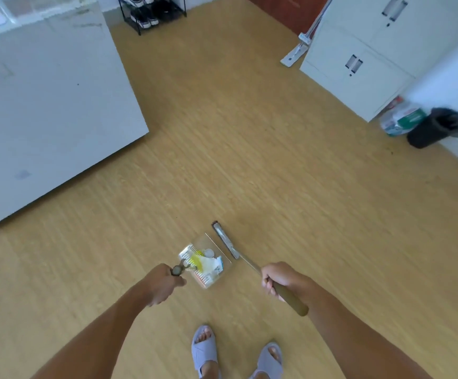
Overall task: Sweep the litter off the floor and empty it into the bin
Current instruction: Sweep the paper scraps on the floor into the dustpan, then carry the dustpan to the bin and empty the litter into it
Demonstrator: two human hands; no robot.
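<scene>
White and yellow paper litter [204, 262] sits in the clear plastic dustpan [208, 265], far from the black bin [435, 127]. Left hand [165, 285] fist-wrapped on its handle, right hand [280, 280] curled round the broom [226, 240]: carry it level.

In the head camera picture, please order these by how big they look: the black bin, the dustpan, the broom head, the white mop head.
1. Black bin
2. Dustpan, roughly similar to the bin; being nearer the camera makes this unsure
3. Broom head and white mop head: too alike to rank
</scene>
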